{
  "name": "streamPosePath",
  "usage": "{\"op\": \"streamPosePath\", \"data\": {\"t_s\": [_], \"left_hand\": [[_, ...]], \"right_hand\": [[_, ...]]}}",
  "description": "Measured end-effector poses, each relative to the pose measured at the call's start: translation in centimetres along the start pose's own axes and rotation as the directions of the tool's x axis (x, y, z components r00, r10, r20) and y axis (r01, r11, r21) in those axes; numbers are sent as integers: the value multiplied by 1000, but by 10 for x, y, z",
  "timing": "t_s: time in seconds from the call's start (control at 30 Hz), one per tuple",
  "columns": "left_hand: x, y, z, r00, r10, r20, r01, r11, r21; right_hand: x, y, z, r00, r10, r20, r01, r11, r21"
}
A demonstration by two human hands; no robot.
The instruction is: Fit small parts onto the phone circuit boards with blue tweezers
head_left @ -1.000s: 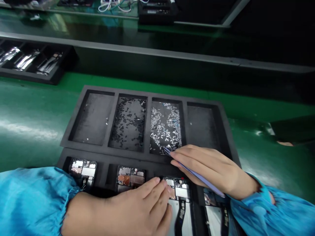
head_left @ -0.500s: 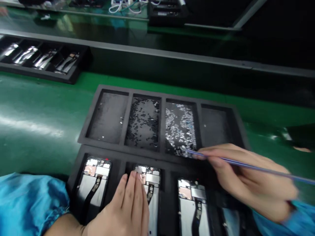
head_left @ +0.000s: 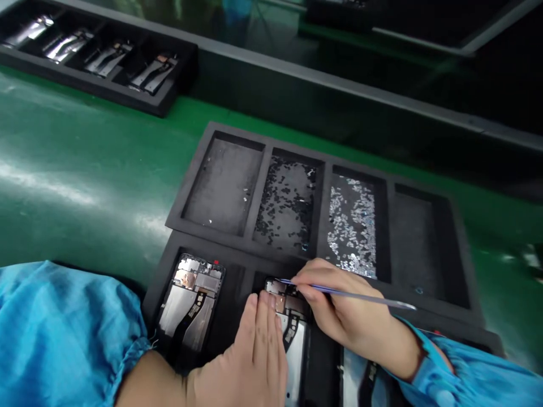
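My left hand (head_left: 254,356) lies flat with its fingers stretched out along the left side of an opened phone (head_left: 296,356), fingertips near its upper part. In my right hand (head_left: 345,305) is a thin pair of purple-blue tweezers (head_left: 360,296), pinched between thumb and fingers. Their tip is at the top of that phone, among its small parts; whether it grips a piece is too small to tell. The phone sits in a compartment of a black foam tray (head_left: 235,282). To its left lies another opened phone (head_left: 190,305). A third phone (head_left: 354,376) is partly hidden under my right arm.
Just beyond, a foam tray (head_left: 250,243) has compartments with small black pieces (head_left: 282,192) and small shiny pieces (head_left: 352,220). Another tray (head_left: 155,104) with several opened phones stands at the back left on the green table (head_left: 85,141). A metal rail (head_left: 339,82) crosses behind.
My right hand has brought the tweezers from the compartment of shiny pieces to the top of the phone beside my left hand. The left hand stays on that phone. The view has shifted.
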State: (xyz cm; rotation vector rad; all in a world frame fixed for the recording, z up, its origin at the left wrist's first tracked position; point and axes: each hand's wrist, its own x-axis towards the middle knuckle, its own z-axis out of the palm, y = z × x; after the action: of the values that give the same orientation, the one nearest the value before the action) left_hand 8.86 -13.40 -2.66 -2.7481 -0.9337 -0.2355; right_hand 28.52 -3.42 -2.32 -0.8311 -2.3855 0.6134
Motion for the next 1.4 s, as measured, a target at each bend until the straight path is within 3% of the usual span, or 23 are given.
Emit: {"op": "streamPosePath", "data": {"t_s": [0.3,0.63,0.7,0.77,0.83,0.9,0.93,1.0,1.13,1.27,1.4], "left_hand": [[0,-2,-1,999,44,30,-44,999,6],[3,-6,-4,998,56,19,-56,998,-6],[3,-7,-6,998,49,24,-49,999,5],[2,-7,-6,998,60,7,-61,998,33],[-1,-6,-4,997,81,-11,-80,995,51],[-3,-6,-3,994,105,-35,-103,993,55],[-3,-6,-2,993,110,-49,-107,993,52],[-3,-7,-2,991,110,-73,-106,993,50],[1,-10,-6,995,86,-57,-84,996,30],[3,-10,-8,996,74,-43,-72,997,27],[1,-8,-7,997,63,-39,-62,998,14]], "right_hand": [[14,-6,-10,987,-45,151,62,992,-111],[2,-7,-5,990,22,137,-13,998,-67],[1,-5,-14,995,69,78,-68,998,-14],[0,-3,-29,989,128,-67,-127,992,25],[-1,-1,-44,937,206,-281,-201,978,47],[-5,1,-55,876,275,-396,-232,961,152],[-8,2,-57,869,298,-396,-227,950,217],[-13,0,-52,909,289,-299,-200,934,294],[-18,-9,-26,985,161,-70,-140,961,237],[-18,-15,-6,993,102,-57,-90,979,183],[-20,-14,-14,995,77,-65,-68,990,126]]}}
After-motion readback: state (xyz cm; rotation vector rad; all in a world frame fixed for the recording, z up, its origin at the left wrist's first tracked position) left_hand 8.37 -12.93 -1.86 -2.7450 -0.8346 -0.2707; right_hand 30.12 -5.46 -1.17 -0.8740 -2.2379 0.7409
